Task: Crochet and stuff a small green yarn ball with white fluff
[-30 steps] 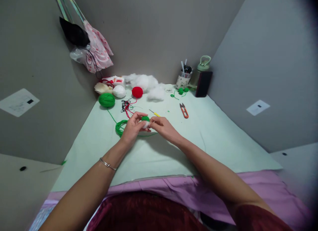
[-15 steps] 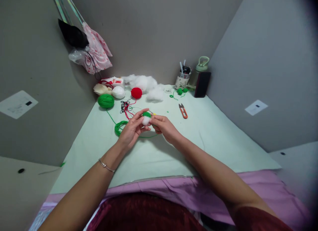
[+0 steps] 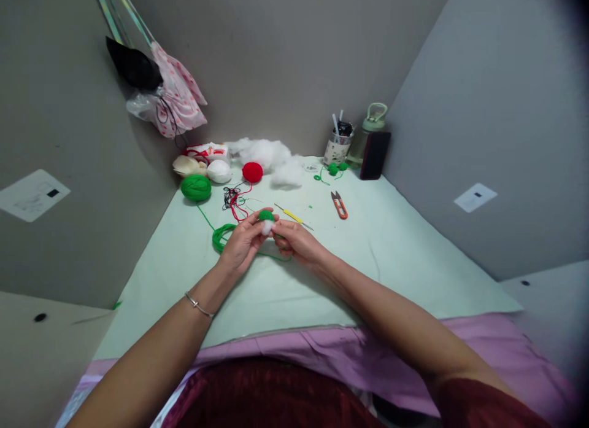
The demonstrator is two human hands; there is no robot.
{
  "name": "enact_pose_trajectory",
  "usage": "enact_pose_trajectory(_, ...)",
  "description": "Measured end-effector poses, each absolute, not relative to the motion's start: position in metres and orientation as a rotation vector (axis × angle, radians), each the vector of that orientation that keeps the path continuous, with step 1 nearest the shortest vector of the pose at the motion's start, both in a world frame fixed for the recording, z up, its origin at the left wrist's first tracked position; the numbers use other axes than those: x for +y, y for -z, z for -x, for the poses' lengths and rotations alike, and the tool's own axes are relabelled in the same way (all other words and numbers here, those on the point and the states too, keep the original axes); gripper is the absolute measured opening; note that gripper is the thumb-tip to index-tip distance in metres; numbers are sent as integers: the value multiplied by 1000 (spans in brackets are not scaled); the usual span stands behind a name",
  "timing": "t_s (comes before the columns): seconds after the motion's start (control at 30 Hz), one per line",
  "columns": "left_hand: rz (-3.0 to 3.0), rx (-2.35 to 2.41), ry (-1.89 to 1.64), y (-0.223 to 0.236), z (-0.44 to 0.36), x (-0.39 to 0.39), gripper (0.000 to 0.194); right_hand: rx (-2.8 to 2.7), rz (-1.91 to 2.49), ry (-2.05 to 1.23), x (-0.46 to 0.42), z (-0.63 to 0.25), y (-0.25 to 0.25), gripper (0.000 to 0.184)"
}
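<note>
My left hand is closed around a small green crocheted piece, with a tuft of white stuffing showing on its near side. My right hand pinches at the right side of the white stuffing, its fingertips touching it. Green yarn runs from under the hands to a loose green coil beside my left hand. Just beyond the right fingers lies a yellow-handled crochet hook. Orange thread snips rest farther right.
Behind the hands are a green yarn ball, a white ball, a red ball and a heap of stuffing. Tangled black and red yarn lies nearer. A pen cup, bottle and phone stand back right.
Both hands have shifted slightly left and nearer with the green piece. The crochet hook, mostly hidden before, now shows fully. The white stuffing looks smaller between the fingers.
</note>
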State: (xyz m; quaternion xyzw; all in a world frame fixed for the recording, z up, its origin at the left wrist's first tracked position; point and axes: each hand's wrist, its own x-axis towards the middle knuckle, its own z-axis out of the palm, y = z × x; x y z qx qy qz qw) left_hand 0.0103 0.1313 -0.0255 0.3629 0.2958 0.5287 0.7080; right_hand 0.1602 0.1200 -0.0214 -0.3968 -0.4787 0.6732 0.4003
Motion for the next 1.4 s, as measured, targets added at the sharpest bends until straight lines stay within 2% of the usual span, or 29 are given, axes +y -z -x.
enact_pose_trajectory(0.23,-814,734,-1310,22,-6,137,31,-1418,1110,-1532,127,-157,30,41)
enact_pose_trajectory(0.37,-840,746,-1379,19,2,141,27,-1526,1311,-1104,147,-181,28,28)
enact_pose_trajectory(0.5,-926,772,-1358,19,1,136,37,-1632,1516,-690,163,-201,33,27)
enact_pose_trajectory(0.73,-1059,861,-1337,21,-5,131,37,-1815,1662,-528,171,-203,44,35)
enact_pose_trajectory(0.87,-1098,916,-1346,24,-2,133,40,-1795,1628,-581,169,-206,33,29)
enact_pose_trajectory(1.0,-1127,948,-1341,26,-1,133,41,-1765,1458,-820,154,-203,14,19)
enact_pose_trajectory(1.23,-1159,983,-1339,25,-3,132,42,-1638,1001,-1459,120,-185,-3,31)
enact_pose_trajectory(1.4,-1191,996,-1336,27,-3,132,41,-1574,1044,-1540,116,-179,-3,24)
